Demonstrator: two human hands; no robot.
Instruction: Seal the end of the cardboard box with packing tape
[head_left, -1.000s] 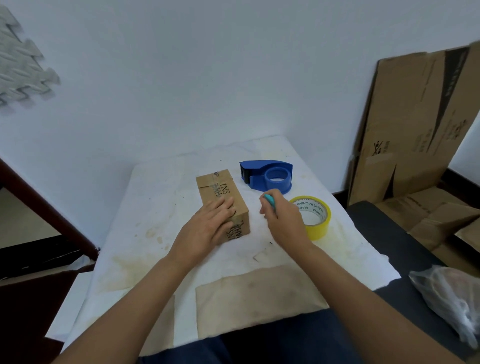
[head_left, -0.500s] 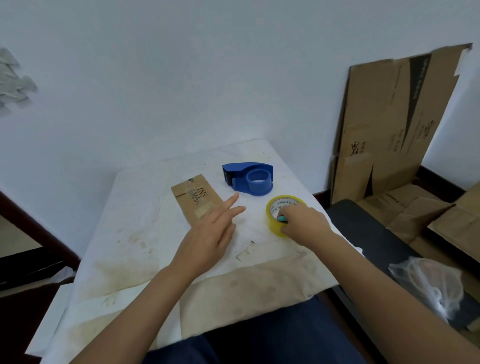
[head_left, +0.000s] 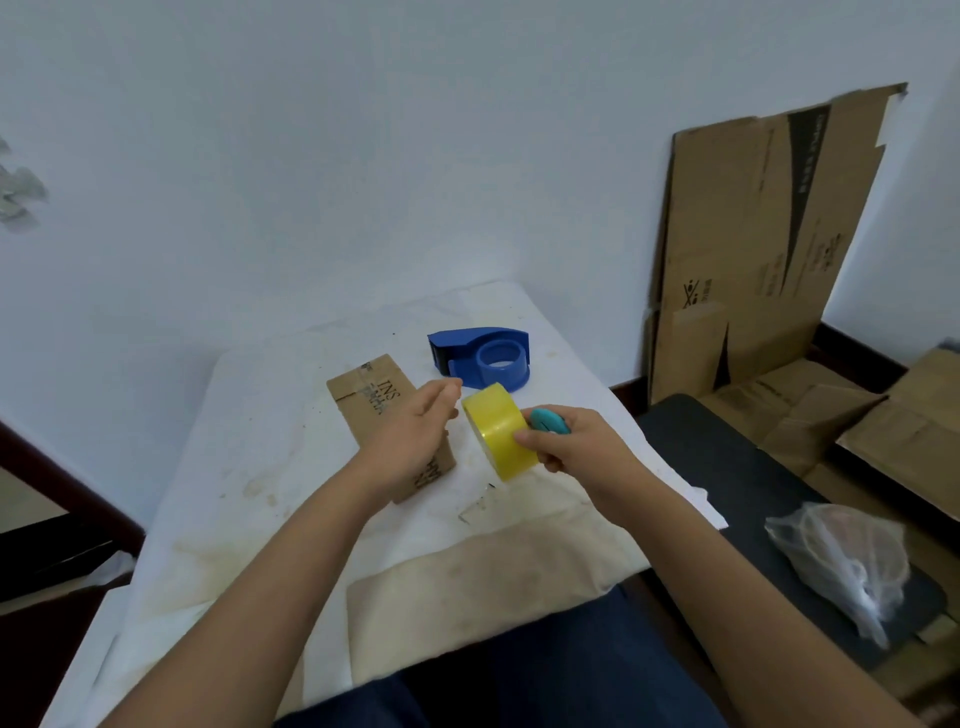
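A small brown cardboard box (head_left: 370, 397) lies on the white cloth-covered table (head_left: 270, 467), its near end hidden behind my left hand. My right hand (head_left: 574, 441) holds the yellow roll of packing tape (head_left: 496, 434) on edge above the table, together with a small teal tool (head_left: 549, 421) tucked against the fingers. My left hand (head_left: 415, 434) hovers just left of the roll, over the box's near end, with its fingertips brought together close to the roll's edge. Whether it pinches the tape end is unclear.
A blue tape dispenser (head_left: 485, 358) sits behind the roll. Flattened cardboard sheets (head_left: 753, 249) lean on the wall at right above more cardboard on the floor. A dark seat (head_left: 727, 467) beside the table holds a clear plastic bag (head_left: 841, 561). The wall is close behind.
My right hand has lifted the yellow roll off the table and turned it on edge. My left hand has left the box top and moved right to the roll.
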